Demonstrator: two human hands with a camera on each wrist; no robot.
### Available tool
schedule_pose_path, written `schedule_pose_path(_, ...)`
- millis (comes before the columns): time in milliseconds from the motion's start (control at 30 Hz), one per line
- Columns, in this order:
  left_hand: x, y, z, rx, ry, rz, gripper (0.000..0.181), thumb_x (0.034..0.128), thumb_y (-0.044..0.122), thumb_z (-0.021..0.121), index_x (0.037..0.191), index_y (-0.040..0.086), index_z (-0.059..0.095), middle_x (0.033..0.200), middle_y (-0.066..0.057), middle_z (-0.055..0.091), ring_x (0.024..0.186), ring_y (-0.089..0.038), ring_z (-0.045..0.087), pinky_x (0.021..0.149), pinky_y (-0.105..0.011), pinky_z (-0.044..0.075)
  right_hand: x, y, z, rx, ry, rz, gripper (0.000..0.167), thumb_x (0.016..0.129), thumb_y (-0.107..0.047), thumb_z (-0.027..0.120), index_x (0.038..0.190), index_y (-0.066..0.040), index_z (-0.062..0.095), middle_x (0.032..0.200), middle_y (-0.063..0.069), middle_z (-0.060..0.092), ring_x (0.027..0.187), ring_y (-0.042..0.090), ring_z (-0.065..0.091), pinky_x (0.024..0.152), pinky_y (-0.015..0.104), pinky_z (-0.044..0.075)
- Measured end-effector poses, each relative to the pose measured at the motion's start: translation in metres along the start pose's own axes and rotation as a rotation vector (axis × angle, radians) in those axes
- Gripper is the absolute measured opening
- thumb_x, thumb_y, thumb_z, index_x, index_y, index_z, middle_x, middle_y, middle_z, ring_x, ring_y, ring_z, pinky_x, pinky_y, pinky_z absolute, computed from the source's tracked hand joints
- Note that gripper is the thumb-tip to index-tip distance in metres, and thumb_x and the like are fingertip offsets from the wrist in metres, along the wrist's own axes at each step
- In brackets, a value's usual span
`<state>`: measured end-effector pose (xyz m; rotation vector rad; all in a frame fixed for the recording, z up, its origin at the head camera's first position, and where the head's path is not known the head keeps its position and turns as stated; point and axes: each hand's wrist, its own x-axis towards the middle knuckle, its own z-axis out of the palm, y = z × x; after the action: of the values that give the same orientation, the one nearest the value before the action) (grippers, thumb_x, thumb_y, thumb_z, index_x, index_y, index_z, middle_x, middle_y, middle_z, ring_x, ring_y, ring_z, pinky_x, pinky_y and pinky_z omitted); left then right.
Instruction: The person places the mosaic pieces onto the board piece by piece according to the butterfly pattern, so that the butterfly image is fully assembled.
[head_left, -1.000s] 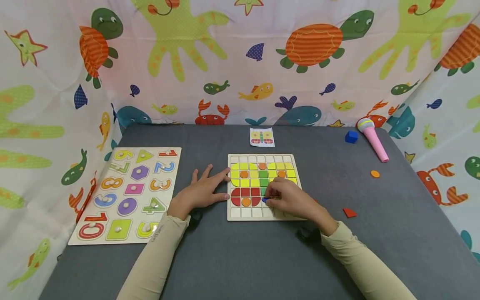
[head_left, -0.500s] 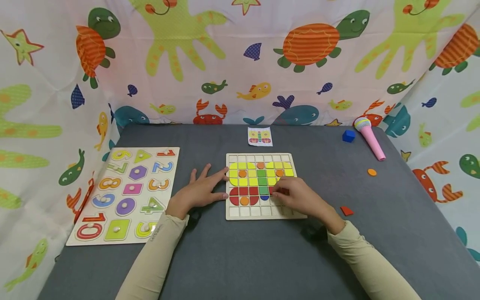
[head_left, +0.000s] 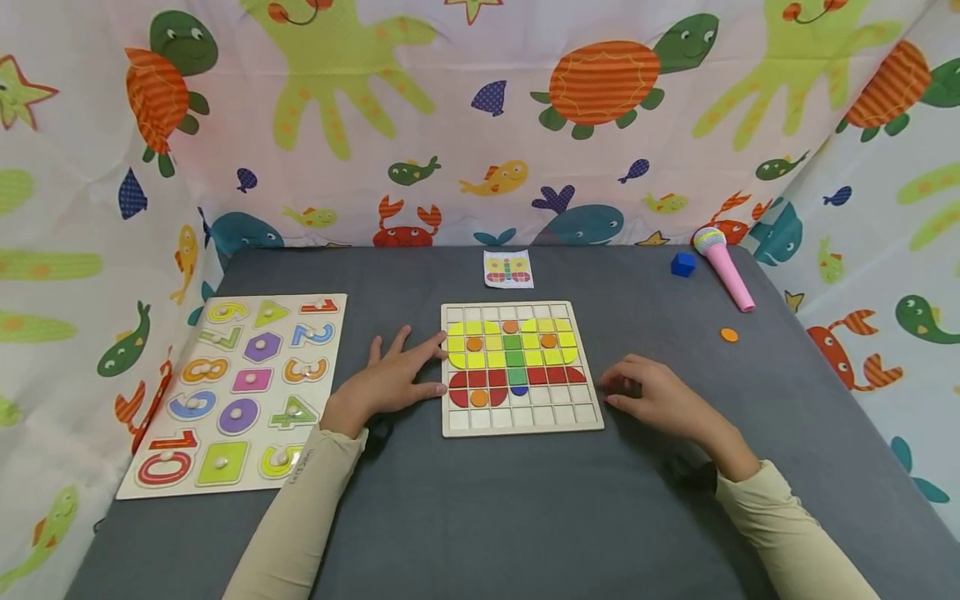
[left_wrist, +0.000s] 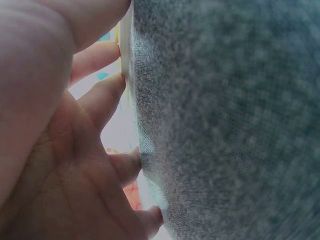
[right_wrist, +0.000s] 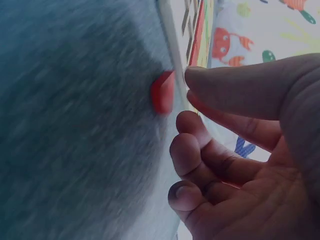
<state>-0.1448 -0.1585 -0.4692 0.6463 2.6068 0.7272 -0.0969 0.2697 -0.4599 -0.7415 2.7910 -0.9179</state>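
My left hand (head_left: 382,385) rests with fingers spread beside the wooden grid board (head_left: 493,423); its thumb and index fingertip touch the left edge. In the left wrist view, the fingers (left_wrist: 102,100) lie along that edge. The board carries yellow, green, red, orange and blue flat pieces, with red ones (head_left: 555,376) in a row at the right. Off the board's right edge is my right hand (head_left: 663,398), fingers loosely bent, thumb and index apart with nothing between them. In the right wrist view a red piece (right_wrist: 163,93) lies on the table just beyond these fingertips; the head view hides it.
A number-and-shape knob puzzle (head_left: 232,392) lies at the left. Behind the board is a small pattern card (head_left: 508,270). A blue cube (head_left: 682,264), a pink toy microphone (head_left: 727,271) and an orange disc (head_left: 729,335) lie at the right. Printed cloth (head_left: 450,125) surrounds the grey table (head_left: 465,517).
My right hand has left the board and moved right, off its edge. Red pieces now show in the row where it was working. The left hand keeps its place at the board's edge.
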Motion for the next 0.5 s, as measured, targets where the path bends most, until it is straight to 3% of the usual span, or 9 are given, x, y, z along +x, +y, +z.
schedule_pose_path(333, 0.0008, -0.0043, 0.0, 0.0, 0.002, 0.0, 0.086, 0.1027, 0.038, 0.075, 0.172, 0.016, 0.029, 0.16, -0.002, 0.054, 0.162, -0.046, -0.002, 0.121, -0.071, -0.014, -0.008, 0.0082, 0.0008, 0.002, -0.024, 0.028, 0.026, 0.095, -0.004, 0.08, 0.12, -0.003, 0.073, 0.103, 0.002, 0.063, 0.088, 0.019, 0.055, 0.071, 0.03, 0.047)
schedule_pose_path(500, 0.0018, -0.004, 0.0013, 0.002, -0.009, 0.001, 0.086, 0.1032, 0.038, 0.074, 0.172, 0.017, 0.027, 0.16, -0.001, 0.054, 0.162, -0.046, -0.003, 0.121, -0.071, -0.015, -0.0065, 0.0071, 0.0003, 0.035, -0.031, 0.057, 0.017, 0.095, -0.003, 0.081, 0.107, -0.006, 0.068, 0.091, -0.002, 0.061, 0.08, 0.016, 0.056, 0.065, 0.029, 0.047)
